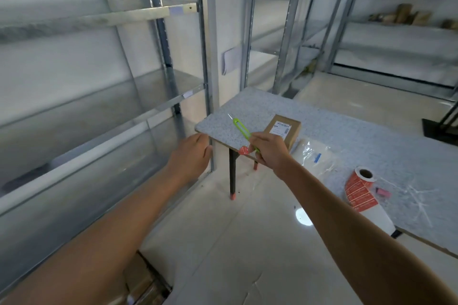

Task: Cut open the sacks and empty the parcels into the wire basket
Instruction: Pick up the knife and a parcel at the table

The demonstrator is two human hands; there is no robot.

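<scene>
My right hand grips a green utility knife with its thin blade pointing up and left, over the near corner of a speckled grey table. My left hand reaches forward just left of that corner, fingers relaxed, holding nothing. A small cardboard parcel with a white label lies on the table behind my right hand. At the bottom left edge, cardboard boxes in a dark wire frame show partly. No sack is in view.
A clear plastic bag, a roll of red stickers and a pink eraser lie on the table. Metal shelving stands to the left and behind. The floor below is pale tile.
</scene>
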